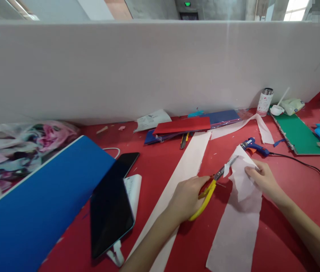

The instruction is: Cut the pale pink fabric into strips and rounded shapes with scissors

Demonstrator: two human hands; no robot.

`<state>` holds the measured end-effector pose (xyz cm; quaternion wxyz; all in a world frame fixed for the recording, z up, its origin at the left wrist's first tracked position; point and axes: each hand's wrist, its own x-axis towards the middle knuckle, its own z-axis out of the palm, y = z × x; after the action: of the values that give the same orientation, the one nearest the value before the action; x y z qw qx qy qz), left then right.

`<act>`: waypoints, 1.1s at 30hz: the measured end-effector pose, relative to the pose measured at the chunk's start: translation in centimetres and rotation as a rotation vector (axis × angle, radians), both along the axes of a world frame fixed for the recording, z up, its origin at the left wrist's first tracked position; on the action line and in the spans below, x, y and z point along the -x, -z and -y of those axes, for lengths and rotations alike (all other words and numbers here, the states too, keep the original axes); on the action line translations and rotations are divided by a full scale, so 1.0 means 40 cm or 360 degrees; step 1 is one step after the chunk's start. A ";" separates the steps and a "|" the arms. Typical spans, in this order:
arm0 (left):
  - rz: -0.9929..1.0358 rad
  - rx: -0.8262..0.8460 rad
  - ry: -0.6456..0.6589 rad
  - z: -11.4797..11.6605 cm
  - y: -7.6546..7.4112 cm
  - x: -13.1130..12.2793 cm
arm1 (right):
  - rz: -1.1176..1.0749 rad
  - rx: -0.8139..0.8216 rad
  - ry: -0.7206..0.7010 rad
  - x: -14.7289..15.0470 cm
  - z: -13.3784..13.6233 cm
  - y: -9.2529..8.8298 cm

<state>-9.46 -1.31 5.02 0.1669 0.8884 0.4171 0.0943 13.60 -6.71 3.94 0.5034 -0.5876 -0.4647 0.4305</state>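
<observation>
Nearest us, a pale strip (235, 234) runs lengthwise away; to its left our left hand (187, 200) grips the yellow-handled scissors (213, 183), blades angled outward and rightward against the pale piece (243, 181) that our right hand (264, 180) pinches; the blue glue gun (258, 148) lies just beyond.

Shadows look soft; the upper-right window (295, 10) glares.

Two hands (187, 198) (262, 181), one pair of scissors (212, 186)
</observation>
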 end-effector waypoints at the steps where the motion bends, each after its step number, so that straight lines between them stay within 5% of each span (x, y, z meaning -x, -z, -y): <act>1: 0.0004 -0.0001 0.0002 0.000 0.000 0.000 | -0.0008 0.0007 -0.0002 0.000 0.000 0.000; 33: 0.0083 -0.0052 -0.0024 0.001 0.025 -0.003 | -0.0106 0.0089 -0.0121 0.005 -0.002 0.021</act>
<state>-9.33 -1.36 4.03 0.1623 0.8851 0.4177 0.1254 13.41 -6.64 3.09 0.4852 -0.5687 -0.4575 0.4814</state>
